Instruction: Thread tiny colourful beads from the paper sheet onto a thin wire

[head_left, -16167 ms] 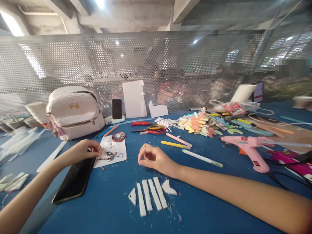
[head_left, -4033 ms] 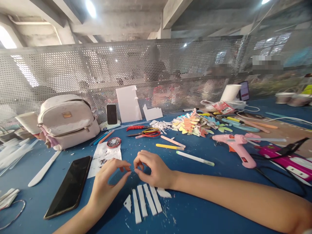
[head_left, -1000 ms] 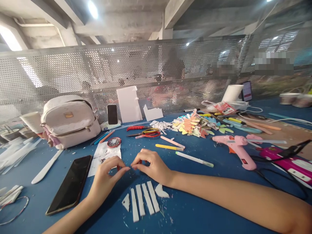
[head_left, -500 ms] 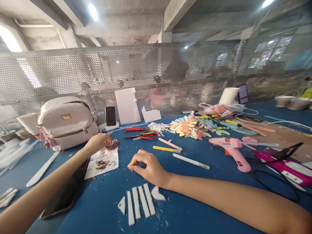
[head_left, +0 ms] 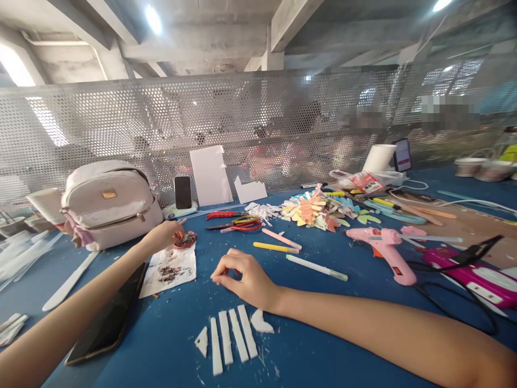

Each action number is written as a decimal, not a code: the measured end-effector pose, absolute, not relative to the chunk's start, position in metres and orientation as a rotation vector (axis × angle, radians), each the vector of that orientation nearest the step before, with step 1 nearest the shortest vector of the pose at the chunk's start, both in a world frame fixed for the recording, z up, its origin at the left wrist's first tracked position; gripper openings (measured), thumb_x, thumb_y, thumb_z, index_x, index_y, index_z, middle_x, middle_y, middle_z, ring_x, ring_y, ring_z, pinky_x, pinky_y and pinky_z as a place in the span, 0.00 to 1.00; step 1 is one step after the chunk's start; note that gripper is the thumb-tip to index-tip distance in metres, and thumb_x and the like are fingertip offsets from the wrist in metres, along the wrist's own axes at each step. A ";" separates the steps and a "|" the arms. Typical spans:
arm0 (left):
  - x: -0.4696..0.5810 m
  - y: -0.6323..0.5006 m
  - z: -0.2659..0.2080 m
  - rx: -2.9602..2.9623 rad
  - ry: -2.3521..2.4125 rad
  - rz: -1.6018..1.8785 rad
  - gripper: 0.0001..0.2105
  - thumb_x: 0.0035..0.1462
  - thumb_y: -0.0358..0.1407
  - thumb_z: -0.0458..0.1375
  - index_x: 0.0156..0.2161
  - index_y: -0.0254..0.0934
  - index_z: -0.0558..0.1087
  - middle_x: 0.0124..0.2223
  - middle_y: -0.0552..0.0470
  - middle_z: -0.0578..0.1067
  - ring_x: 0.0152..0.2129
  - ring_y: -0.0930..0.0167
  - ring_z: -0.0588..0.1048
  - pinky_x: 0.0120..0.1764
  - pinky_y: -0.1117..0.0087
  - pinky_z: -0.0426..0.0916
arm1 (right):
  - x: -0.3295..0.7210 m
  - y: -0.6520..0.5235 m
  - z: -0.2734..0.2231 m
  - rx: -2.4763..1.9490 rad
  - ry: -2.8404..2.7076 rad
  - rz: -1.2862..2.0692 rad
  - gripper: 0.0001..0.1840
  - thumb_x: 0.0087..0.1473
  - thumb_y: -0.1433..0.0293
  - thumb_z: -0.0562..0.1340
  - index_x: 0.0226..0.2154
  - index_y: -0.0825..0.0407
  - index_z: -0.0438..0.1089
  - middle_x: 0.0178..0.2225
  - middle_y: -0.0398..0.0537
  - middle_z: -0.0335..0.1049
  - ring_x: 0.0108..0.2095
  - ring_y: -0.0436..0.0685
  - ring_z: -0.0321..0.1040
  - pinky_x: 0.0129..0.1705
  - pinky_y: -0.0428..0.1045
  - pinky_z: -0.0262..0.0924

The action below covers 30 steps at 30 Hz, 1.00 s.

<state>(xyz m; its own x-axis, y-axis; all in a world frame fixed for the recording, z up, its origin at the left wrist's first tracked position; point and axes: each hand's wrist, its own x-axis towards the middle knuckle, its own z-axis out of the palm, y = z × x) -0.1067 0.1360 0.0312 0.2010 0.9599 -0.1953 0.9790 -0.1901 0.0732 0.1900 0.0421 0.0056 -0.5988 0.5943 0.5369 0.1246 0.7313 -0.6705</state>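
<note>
Blue tabletop (head_left: pixel 307 358) meets a perforated screen (head_left: pixel 169 121); backpack (head_left: pixel 117 218) far left, glue gun (head_left: pixel 385 245) right, white strips (head_left: pixel 226 337) near. Left forearm partly hides a phone (head_left: pixel 115 318). Since a second ago, the left hand (head_left: pixel 161 237) has moved from beside the right hand (head_left: pixel 248 277) to the red-rimmed dish (head_left: pixel 189 238) at the far edge of the paper (head_left: pixel 186 269). Its fingers bend there, grip unclear; the right's curl, fingertips together.

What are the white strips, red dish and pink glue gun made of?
White strips: matte, maybe foam or clay; edges look uneven. Red dish: maybe plastic or painted metal; thin red rim, finish unclear. Glue gun: probably plastic; smooth, evenly pink body.
</note>
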 end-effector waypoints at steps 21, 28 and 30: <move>-0.100 0.130 0.037 2.343 1.842 -0.207 0.15 0.64 0.37 0.58 0.54 0.36 0.70 0.54 0.44 0.73 0.44 0.62 0.76 0.45 0.56 0.74 | 0.190 0.042 0.006 -0.526 -2.180 0.733 0.06 0.59 0.72 0.64 0.29 0.50 0.72 0.28 0.43 0.73 0.34 0.54 0.66 0.35 0.46 0.59; -0.095 0.126 0.041 2.364 1.835 -0.192 0.14 0.64 0.37 0.58 0.53 0.37 0.71 0.54 0.45 0.73 0.44 0.62 0.76 0.44 0.57 0.74 | 0.190 0.043 0.005 -0.519 -2.183 0.713 0.06 0.59 0.71 0.64 0.29 0.50 0.72 0.28 0.42 0.73 0.34 0.53 0.66 0.35 0.46 0.59; -0.094 0.124 0.044 2.376 1.829 -0.166 0.14 0.64 0.37 0.58 0.53 0.37 0.71 0.54 0.45 0.73 0.44 0.62 0.76 0.44 0.56 0.74 | 0.190 0.043 0.005 -0.519 -2.186 0.709 0.06 0.60 0.72 0.64 0.30 0.50 0.72 0.28 0.42 0.73 0.34 0.53 0.66 0.36 0.46 0.58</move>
<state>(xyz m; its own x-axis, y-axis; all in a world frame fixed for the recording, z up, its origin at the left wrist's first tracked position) -0.0937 0.1244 0.0436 0.2554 0.9516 -0.1708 0.9668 -0.2520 0.0420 0.1897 0.0431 0.0048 -0.6242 0.5618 0.5429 0.1362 0.7626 -0.6324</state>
